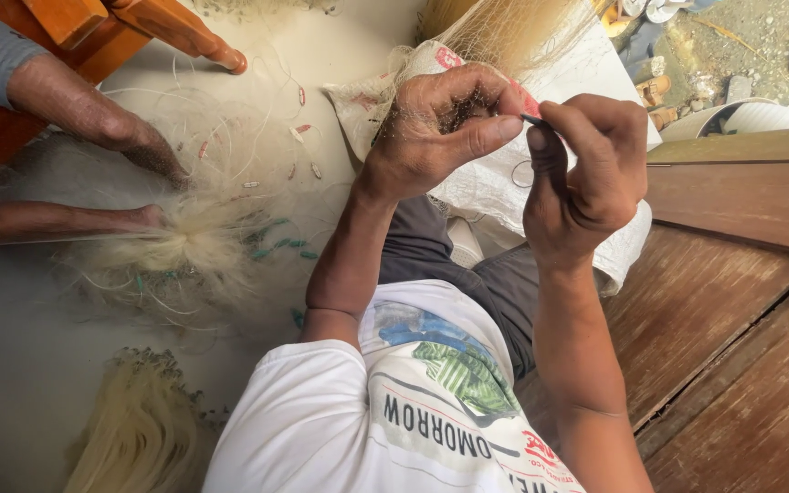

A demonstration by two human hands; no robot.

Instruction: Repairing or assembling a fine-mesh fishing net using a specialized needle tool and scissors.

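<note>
place: outdoor net-mending spot | cues: fishing net, wooden planks, gravel ground

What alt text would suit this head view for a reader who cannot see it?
A person's left hand bunches fine pale netting while the right hand pinches a thin dark tool at it. Another person's hand rests on a netting pile nearby.

1. The net, at twelve o'clock, is fine pale thread, almost glassy, bunched in the left hand.
2. The needle, pinched by the right hand, looks like dark, smooth plastic.
3. The sack under the hands is woven white plastic, matt and creased.
4. The boards, at three o'clock, are brown wood, worn and faintly glossy.
5. The floor, at nine o'clock, is smooth grey concrete.
6. The shirt, at six o'clock, is soft white cloth.
</note>
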